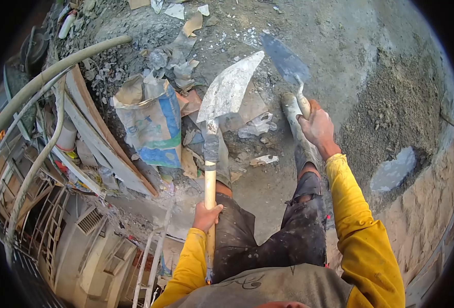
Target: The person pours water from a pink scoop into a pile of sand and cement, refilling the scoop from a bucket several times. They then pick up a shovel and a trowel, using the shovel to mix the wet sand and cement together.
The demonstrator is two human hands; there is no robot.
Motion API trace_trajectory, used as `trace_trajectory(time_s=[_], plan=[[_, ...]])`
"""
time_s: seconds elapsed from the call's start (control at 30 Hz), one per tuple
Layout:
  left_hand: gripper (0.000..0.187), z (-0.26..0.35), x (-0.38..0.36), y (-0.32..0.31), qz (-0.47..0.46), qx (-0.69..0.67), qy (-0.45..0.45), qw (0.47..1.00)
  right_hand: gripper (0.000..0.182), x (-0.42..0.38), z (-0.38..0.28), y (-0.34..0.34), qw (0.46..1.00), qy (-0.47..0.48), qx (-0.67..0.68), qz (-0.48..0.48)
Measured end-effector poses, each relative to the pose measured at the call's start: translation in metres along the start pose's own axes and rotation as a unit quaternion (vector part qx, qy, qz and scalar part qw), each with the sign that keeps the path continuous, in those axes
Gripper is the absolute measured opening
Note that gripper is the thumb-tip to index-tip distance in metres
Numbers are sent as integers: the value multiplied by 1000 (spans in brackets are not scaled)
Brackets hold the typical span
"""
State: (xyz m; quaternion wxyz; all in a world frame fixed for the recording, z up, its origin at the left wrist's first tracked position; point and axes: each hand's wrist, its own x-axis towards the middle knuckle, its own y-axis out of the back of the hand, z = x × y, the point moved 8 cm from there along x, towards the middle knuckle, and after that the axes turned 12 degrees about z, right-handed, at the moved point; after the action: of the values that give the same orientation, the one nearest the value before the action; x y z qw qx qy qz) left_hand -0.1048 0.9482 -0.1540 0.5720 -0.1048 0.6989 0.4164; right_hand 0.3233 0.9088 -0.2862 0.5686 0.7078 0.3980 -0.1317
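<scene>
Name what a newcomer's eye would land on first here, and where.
Probably the pale-bladed tool near the middle, held upright in the left hand. Next, the dark trowel in the right hand, then the blue-and-white sack to the left of both.

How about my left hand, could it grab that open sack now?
Probably not: the left hand is wrapped around the broad-bladed tool's handle, and the open sack lies on the ground.

We have room over ground [260, 197] between our legs [306, 220] | sack [152, 123] and hose [91, 50] obstruct left | sand heap [391, 102] right
</scene>
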Motion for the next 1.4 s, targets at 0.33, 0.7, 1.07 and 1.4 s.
trace_trajectory(time_s=[0.33, 0.7, 1.07, 1.4], plan=[[17, -19, 18, 7, -35, -40, 32, 998, 35, 16, -29, 56, 980, -36, 112, 157], [17, -19, 19, 6, 12, 22, 7, 1000, 33, 25, -98, 58, 992, 54, 30, 114], [16, -25, 19, 3, 20, 5, -10, 1000, 32, 8, -88, 36, 997, 52, -47, 27], [16, -19, 21, -1, 23, 20, -15, 999, 33, 2, -85, 47, 995, 58, 6, 75]])
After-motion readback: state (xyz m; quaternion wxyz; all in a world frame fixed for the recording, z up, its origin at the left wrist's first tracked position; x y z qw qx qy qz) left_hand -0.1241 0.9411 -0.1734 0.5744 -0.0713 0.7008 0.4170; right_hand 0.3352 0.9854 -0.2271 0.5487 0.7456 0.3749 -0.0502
